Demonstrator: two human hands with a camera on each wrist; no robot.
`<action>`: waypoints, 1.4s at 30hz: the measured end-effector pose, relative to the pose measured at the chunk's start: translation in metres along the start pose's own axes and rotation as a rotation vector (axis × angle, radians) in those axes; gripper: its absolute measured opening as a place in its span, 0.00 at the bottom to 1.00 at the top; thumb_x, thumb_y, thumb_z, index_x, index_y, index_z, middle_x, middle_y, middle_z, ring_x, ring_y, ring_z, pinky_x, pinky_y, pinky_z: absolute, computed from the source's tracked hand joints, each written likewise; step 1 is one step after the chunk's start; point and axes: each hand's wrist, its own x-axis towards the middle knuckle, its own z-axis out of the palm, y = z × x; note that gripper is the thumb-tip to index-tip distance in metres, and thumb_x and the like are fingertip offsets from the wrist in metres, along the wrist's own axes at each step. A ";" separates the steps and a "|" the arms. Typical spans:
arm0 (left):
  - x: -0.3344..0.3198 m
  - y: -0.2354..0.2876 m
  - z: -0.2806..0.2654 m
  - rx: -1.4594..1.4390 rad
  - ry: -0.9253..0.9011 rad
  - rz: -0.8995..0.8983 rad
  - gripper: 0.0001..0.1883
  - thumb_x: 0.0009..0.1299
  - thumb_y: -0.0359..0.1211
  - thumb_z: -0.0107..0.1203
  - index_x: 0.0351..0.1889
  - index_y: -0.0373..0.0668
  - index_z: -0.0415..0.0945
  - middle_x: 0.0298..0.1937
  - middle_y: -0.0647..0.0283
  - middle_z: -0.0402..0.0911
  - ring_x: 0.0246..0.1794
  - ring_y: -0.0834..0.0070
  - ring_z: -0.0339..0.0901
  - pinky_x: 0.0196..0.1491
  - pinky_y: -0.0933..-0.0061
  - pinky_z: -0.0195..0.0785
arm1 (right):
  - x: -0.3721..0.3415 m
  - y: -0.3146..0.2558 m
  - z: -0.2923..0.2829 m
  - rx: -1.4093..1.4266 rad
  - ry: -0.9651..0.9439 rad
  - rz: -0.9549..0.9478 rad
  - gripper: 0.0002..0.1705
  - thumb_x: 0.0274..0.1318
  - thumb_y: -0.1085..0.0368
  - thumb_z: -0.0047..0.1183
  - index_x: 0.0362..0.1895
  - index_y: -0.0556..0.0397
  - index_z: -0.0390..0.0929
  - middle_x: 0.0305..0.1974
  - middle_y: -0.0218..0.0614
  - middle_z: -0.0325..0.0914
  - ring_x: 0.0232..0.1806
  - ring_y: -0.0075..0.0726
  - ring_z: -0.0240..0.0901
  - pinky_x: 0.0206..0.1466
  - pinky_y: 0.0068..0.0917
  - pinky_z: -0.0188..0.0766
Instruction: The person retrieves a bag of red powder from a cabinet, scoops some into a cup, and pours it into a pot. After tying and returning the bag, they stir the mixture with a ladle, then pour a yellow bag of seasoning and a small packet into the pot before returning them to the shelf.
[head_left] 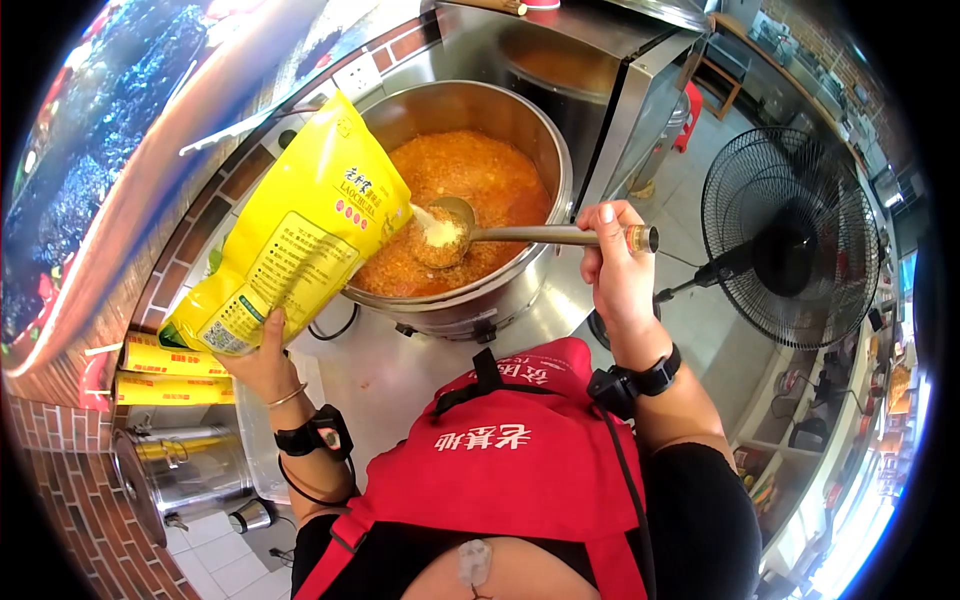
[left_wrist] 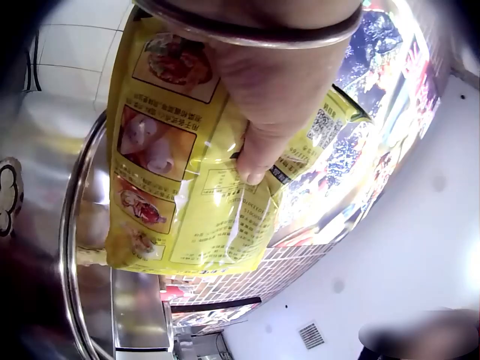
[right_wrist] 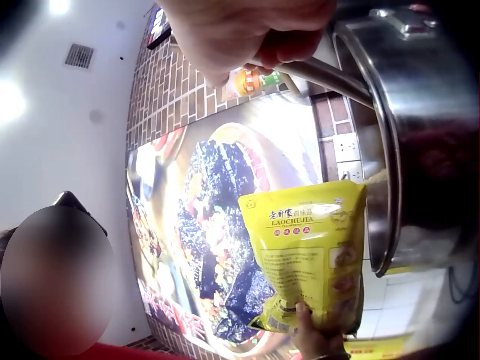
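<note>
My left hand (head_left: 262,362) grips the lower end of a large yellow bag (head_left: 300,215), its thumb on the printed side. The bag is tilted toward a steel pot (head_left: 562,190) of orange-red food (head_left: 465,160). Pale yellow granules (head_left: 440,234) lie in the ladle bowl under the bag's mouth. My right hand (head_left: 622,262) holds the ladle handle (head_left: 540,235) near its end, outside the rim. In the left wrist view, the hand (left_wrist: 277,90) presses the bag (left_wrist: 217,202). In the right wrist view, the hand (right_wrist: 247,34) is curled round the handle (right_wrist: 330,79).
A black standing fan (head_left: 785,240) is at the right. Behind the pot stands a steel appliance (head_left: 600,110). Yellow packets (head_left: 175,372) and a lidded metal canister (head_left: 190,470) are at the lower left. A wall socket (head_left: 357,76) is near the pot.
</note>
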 end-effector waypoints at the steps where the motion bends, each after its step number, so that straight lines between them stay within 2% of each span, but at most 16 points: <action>1: 0.000 0.000 0.000 -0.010 -0.008 -0.013 0.42 0.52 0.19 0.65 0.65 0.35 0.54 0.59 0.55 0.68 0.57 0.66 0.68 0.61 0.66 0.62 | 0.000 0.000 0.001 -0.001 -0.001 -0.001 0.15 0.67 0.55 0.45 0.32 0.53 0.69 0.32 0.31 0.73 0.13 0.15 0.53 0.13 0.15 0.51; 5: 0.000 -0.001 0.001 -0.022 -0.012 0.006 0.41 0.54 0.19 0.63 0.65 0.35 0.54 0.60 0.55 0.68 0.57 0.65 0.68 0.61 0.66 0.61 | 0.000 0.001 0.000 -0.018 -0.013 -0.005 0.16 0.67 0.54 0.45 0.32 0.53 0.69 0.32 0.31 0.72 0.13 0.14 0.53 0.14 0.15 0.52; 8: 0.001 0.000 0.001 -0.047 0.028 0.049 0.39 0.52 0.21 0.65 0.62 0.32 0.58 0.56 0.54 0.71 0.54 0.66 0.71 0.60 0.66 0.63 | 0.000 0.002 0.000 -0.020 -0.022 -0.007 0.16 0.66 0.54 0.45 0.32 0.53 0.69 0.32 0.31 0.72 0.14 0.14 0.53 0.14 0.15 0.52; 14: 0.000 -0.003 -0.002 -0.055 0.039 0.021 0.37 0.54 0.22 0.65 0.61 0.32 0.59 0.56 0.54 0.71 0.54 0.66 0.71 0.59 0.66 0.63 | 0.000 0.004 0.002 -0.009 -0.013 -0.002 0.15 0.66 0.55 0.45 0.33 0.52 0.69 0.32 0.31 0.73 0.14 0.15 0.53 0.14 0.15 0.52; 23: -0.002 -0.014 -0.008 -0.226 0.082 -0.059 0.36 0.57 0.21 0.63 0.63 0.34 0.57 0.58 0.54 0.70 0.56 0.65 0.70 0.61 0.64 0.62 | 0.000 0.005 0.003 -0.012 -0.015 0.000 0.15 0.66 0.55 0.45 0.33 0.52 0.69 0.32 0.31 0.73 0.14 0.15 0.54 0.14 0.15 0.53; 25: -0.002 -0.014 -0.011 -0.196 0.091 -0.067 0.38 0.55 0.21 0.64 0.64 0.34 0.56 0.59 0.53 0.69 0.56 0.65 0.69 0.61 0.65 0.62 | 0.000 0.003 0.004 -0.015 -0.014 0.001 0.15 0.66 0.55 0.45 0.33 0.52 0.69 0.32 0.31 0.73 0.14 0.15 0.54 0.14 0.15 0.53; 27: -0.002 -0.013 -0.012 -0.160 0.084 -0.042 0.38 0.56 0.20 0.63 0.64 0.34 0.56 0.59 0.54 0.69 0.56 0.65 0.69 0.62 0.65 0.61 | 0.001 0.002 0.005 0.013 -0.004 0.013 0.15 0.65 0.56 0.49 0.32 0.54 0.70 0.26 0.28 0.71 0.14 0.14 0.56 0.15 0.15 0.55; 31: -0.004 -0.001 -0.008 0.016 0.043 0.045 0.39 0.55 0.20 0.63 0.65 0.35 0.55 0.60 0.56 0.68 0.57 0.66 0.68 0.62 0.66 0.60 | 0.000 0.002 0.006 0.012 -0.004 0.007 0.15 0.65 0.56 0.48 0.32 0.54 0.70 0.27 0.28 0.71 0.14 0.14 0.56 0.15 0.15 0.54; 34: -0.002 -0.002 -0.010 -0.024 0.005 0.031 0.41 0.54 0.20 0.64 0.65 0.35 0.55 0.60 0.56 0.68 0.57 0.66 0.67 0.62 0.66 0.59 | 0.000 0.005 0.003 -0.018 -0.027 -0.001 0.14 0.67 0.55 0.45 0.33 0.52 0.69 0.32 0.32 0.72 0.14 0.15 0.54 0.14 0.16 0.53; 36: -0.004 -0.003 -0.009 -0.021 0.019 0.025 0.41 0.54 0.21 0.64 0.65 0.34 0.54 0.60 0.56 0.68 0.57 0.66 0.67 0.62 0.66 0.59 | -0.001 0.004 0.003 0.000 -0.024 0.006 0.15 0.65 0.56 0.48 0.33 0.54 0.70 0.27 0.28 0.71 0.14 0.14 0.56 0.15 0.15 0.54; 42: -0.005 -0.001 -0.007 0.003 0.045 0.004 0.41 0.53 0.20 0.64 0.65 0.34 0.54 0.60 0.55 0.68 0.57 0.66 0.67 0.62 0.65 0.60 | -0.001 0.006 0.004 -0.002 -0.030 0.001 0.16 0.64 0.55 0.49 0.32 0.54 0.70 0.27 0.27 0.71 0.14 0.14 0.56 0.15 0.15 0.55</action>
